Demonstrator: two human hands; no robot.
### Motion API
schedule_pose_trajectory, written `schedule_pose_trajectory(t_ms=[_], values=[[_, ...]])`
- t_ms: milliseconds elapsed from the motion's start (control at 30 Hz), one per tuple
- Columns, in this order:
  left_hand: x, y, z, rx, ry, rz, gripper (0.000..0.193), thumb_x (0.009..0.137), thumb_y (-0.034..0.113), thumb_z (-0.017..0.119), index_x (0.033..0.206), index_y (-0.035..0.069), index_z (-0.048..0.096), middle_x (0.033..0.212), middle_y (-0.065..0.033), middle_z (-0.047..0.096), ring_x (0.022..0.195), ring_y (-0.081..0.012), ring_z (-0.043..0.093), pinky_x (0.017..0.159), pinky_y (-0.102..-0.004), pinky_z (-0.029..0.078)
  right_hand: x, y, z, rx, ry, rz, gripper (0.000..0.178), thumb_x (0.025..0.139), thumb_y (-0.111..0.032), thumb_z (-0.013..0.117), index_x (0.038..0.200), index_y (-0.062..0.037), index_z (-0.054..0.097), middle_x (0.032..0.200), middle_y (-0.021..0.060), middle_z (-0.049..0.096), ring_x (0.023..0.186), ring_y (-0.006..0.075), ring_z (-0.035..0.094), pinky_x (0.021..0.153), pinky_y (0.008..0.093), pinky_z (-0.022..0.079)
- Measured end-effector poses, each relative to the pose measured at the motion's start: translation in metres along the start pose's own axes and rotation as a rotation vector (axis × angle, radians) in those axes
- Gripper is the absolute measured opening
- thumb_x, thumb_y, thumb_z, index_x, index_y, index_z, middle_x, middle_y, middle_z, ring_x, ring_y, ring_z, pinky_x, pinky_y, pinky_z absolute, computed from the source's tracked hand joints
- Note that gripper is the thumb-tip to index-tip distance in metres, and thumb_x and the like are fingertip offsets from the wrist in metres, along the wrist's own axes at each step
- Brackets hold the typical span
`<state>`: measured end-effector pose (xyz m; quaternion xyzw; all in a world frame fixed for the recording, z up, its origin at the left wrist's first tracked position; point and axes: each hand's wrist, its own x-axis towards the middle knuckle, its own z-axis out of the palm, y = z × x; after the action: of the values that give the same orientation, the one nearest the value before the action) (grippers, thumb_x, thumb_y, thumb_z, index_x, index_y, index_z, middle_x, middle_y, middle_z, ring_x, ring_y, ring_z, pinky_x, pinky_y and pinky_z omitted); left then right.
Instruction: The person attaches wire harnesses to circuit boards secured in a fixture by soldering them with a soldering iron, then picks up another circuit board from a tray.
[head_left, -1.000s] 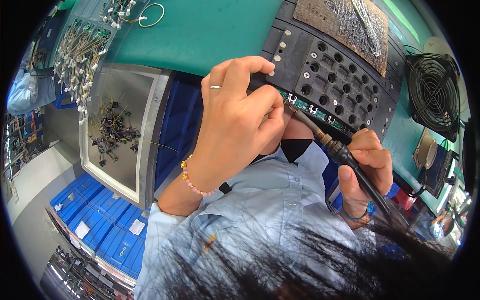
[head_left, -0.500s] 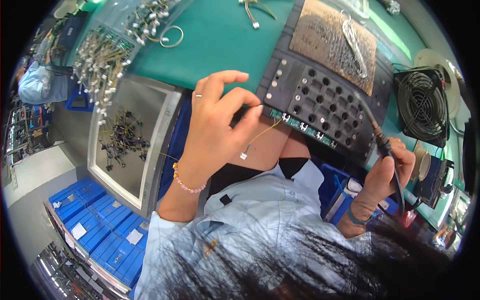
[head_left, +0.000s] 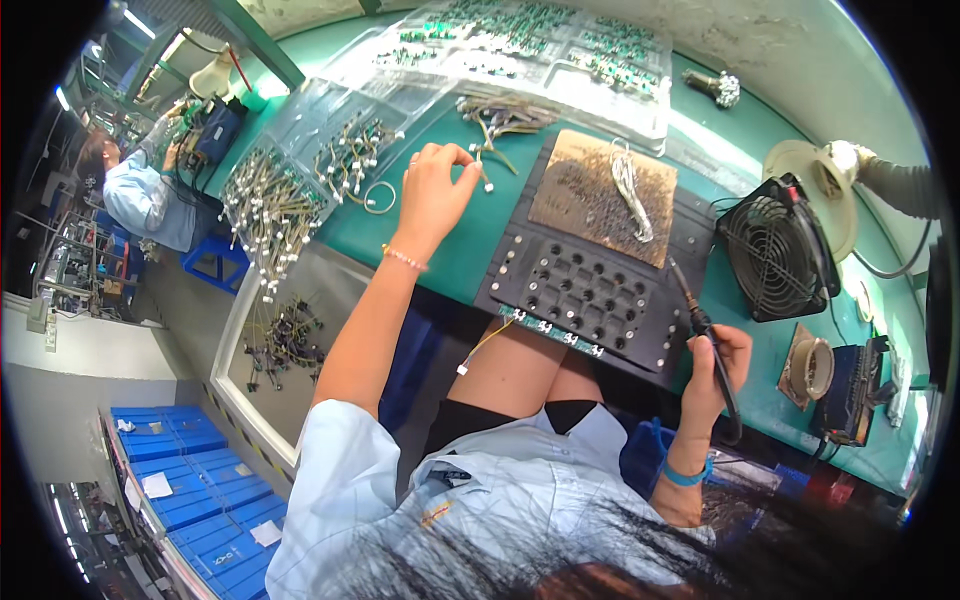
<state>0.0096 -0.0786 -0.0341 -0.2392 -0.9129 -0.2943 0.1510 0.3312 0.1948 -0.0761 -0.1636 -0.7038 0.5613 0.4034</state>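
My left hand [head_left: 438, 195] is raised over the green mat, its thumb and forefinger apart with nothing visible between them. Just right of its fingertips lie loose wires with white connectors [head_left: 488, 185]. In my right hand [head_left: 722, 358] is a soldering iron [head_left: 698, 315], its tip pointing up and left over the right side of a black fixture plate [head_left: 510, 262]. Along the plate's near edge sits a row of small green circuit boards [head_left: 550, 332]. From the leftmost board hangs a yellow wire [head_left: 484, 345] with a white connector, over my lap.
A scorched board [head_left: 570, 190] bearing a coil of solder wire [head_left: 628, 195] lies on the plate. Clear trays [head_left: 655, 130] of boards stand behind, wire bundles [head_left: 265, 210] at left. To the right are a black fan [head_left: 775, 250] and a solder spool [head_left: 808, 368]. Another person [head_left: 135, 185] sits far left.
My left hand has moved from the leftmost board's end away to the loose wires on the mat. The view has shifted, showing more of the far table. My right hand still holds the iron.
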Motion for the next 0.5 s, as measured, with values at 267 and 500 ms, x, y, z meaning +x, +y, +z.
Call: schedule_pose_trajectory(t_ms=[267, 500], values=[[0.046, -0.032, 0.022, 0.029, -0.211, -0.120, 0.022, 0.086, 0.025, 0.072, 0.090, 0.005, 0.065, 0.083, -0.0101, 0.070, 0.073, -0.0281, 0.065, 0.071, -0.0390, 0.053, 0.002, 0.003, 0.006, 0.044, 0.043, 0.022, 0.023, 0.091, -0.006, 0.067, 0.112, -0.0025, 0.058, 0.090, 0.0062, 0.063, 0.076, 0.0133, 0.062, 0.076, 0.0235, 0.050], [0.047, -0.035, -0.029, 0.177, -0.395, -0.209, 0.019, 0.087, 0.023, 0.068, 0.087, 0.004, 0.065, 0.081, -0.0096, 0.070, 0.073, -0.0258, 0.067, 0.074, -0.0384, 0.055, 0.000, 0.004, 0.008, 0.146, -0.053, 0.066, 0.025, 0.088, -0.003, 0.069, 0.111, -0.0022, 0.059, 0.091, 0.0071, 0.064, 0.075, 0.0126, 0.058, 0.074, 0.0234, 0.049]])
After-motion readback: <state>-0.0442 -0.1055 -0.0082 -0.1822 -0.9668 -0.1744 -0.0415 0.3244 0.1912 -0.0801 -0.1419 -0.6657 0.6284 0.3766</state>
